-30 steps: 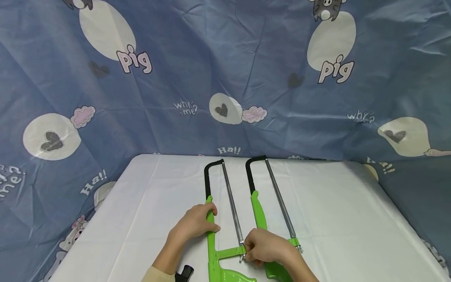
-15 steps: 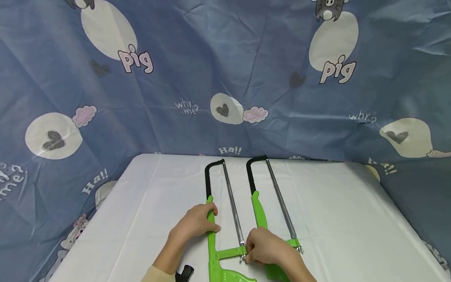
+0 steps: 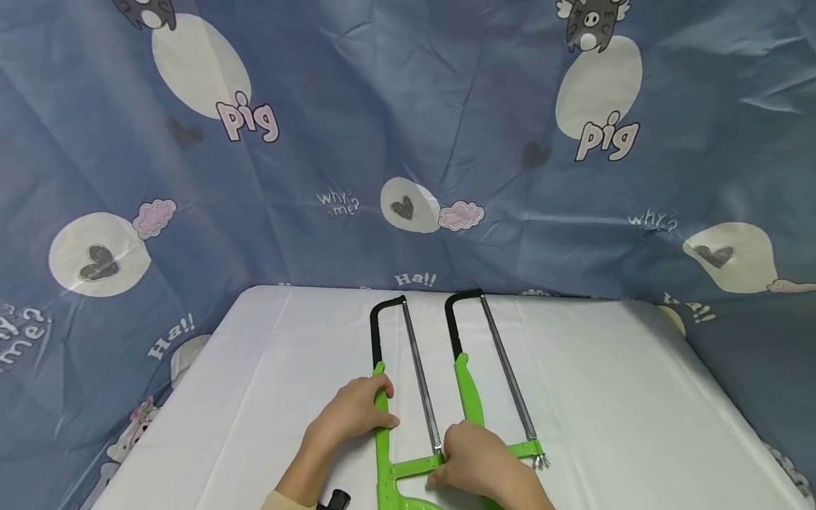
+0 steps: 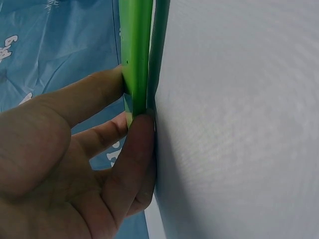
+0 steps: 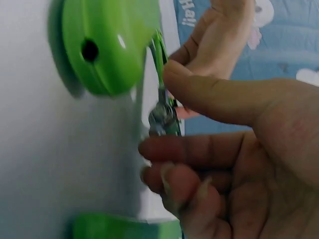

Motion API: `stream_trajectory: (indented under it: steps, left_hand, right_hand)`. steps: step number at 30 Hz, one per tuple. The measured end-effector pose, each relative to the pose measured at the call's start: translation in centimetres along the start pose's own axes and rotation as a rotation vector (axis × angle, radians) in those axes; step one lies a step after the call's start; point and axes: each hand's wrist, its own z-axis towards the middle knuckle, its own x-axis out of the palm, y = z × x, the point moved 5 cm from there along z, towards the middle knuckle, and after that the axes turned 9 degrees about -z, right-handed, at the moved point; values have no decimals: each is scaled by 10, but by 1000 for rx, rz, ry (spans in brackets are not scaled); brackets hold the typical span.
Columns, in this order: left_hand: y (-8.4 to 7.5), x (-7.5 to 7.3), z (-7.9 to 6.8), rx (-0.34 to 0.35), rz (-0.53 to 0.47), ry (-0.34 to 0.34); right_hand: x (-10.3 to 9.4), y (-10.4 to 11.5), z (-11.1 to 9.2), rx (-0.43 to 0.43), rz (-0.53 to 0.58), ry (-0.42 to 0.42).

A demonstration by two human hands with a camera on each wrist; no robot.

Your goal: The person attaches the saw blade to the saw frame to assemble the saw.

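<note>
Two hacksaws with green frames, black front bows and grey blades lie side by side on the white table. My left hand (image 3: 357, 407) grips the green frame of the left hacksaw (image 3: 383, 446), thumb and fingers on either side of it in the left wrist view. My right hand (image 3: 474, 457) is at the end of that saw's crossbar, hiding the tip in the head view. In the right wrist view, its thumb and forefinger stand apart around the metal wing nut (image 5: 163, 118). The right hacksaw (image 3: 469, 393) lies partly under my right hand.
A black object (image 3: 338, 500) lies at the front edge of view, by the left forearm, mostly cut off. The white tabletop (image 3: 625, 397) reaches back to a blue patterned cloth (image 3: 357, 142) that rises behind and at both sides.
The right hand has shifted slightly left, over the wing nut and crossbar end, and its thumb has come forward. The left hand keeps its grip. The head view has tilted up a little.
</note>
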Motion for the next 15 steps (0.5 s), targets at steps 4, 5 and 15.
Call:
stream_trajectory:
  steps: [4,5,15]
  left_hand:
    - [2,4,-4,4,-2,4]
    - [2,3,-4,12,-1,-2]
    - [0,-1,-1,24,3,-19]
  right_hand:
    - [4,8,-3,8,-166,-63]
    - [4,10,-3,5,-203,-79]
    - [2,17,-6,-47,-204,-133]
